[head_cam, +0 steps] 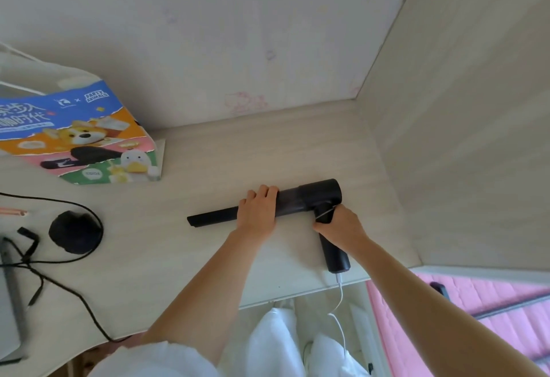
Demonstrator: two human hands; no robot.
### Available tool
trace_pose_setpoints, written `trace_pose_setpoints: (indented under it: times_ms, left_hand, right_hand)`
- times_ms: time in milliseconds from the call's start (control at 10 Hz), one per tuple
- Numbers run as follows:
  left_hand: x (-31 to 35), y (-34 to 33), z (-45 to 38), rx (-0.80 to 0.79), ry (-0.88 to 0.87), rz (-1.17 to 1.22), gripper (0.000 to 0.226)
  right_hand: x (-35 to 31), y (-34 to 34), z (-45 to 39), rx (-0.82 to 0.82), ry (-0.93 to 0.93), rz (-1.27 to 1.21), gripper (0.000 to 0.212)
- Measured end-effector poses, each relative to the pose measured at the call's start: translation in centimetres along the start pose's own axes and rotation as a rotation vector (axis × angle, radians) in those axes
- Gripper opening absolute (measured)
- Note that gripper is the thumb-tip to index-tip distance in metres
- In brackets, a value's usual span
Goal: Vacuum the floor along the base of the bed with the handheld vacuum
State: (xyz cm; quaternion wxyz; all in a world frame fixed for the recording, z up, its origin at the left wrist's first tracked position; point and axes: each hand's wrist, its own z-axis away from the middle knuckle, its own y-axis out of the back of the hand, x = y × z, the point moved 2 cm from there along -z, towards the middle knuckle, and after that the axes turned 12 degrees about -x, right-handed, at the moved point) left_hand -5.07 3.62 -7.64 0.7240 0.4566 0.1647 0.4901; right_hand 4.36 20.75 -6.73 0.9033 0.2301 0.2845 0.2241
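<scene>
A black handheld vacuum (309, 198) lies on a pale wooden desk (208, 162), its long flat nozzle (211, 218) pointing left. My left hand (259, 212) is closed over the barrel where the nozzle joins it. My right hand (339, 227) grips the top of the handle, which runs down toward the desk's front edge. A white charging cable (339, 302) is plugged into the handle's end and hangs below the desk. No bed base or floor along it is in view.
A colourful cartoon paper bag (89, 138) stands at the back left. A round black object (76, 232) and black cables (59, 287) lie at the left. A wooden side panel (461, 138) closes the right. Something pink and quilted (476, 302) lies at lower right.
</scene>
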Motion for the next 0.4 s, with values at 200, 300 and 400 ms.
trace_pose_setpoints:
  times_ms: [200,300,400]
  left_hand:
    - [-0.2,0.5,0.3,-0.051,0.003,0.033,0.059]
    - [-0.7,0.0,1.0,-0.033,0.01,0.0,0.082]
    - [-0.7,-0.2,3.4,0.07,0.063,0.022,0.087]
  right_hand:
    - [0.0,0.1,0.5,0.012,-0.016,-0.094,0.048]
    - [0.7,0.0,1.2,0.029,0.024,-0.115,0.048]
    - [1.9,0.2,2.9,0.143,0.056,-0.123,0.05]
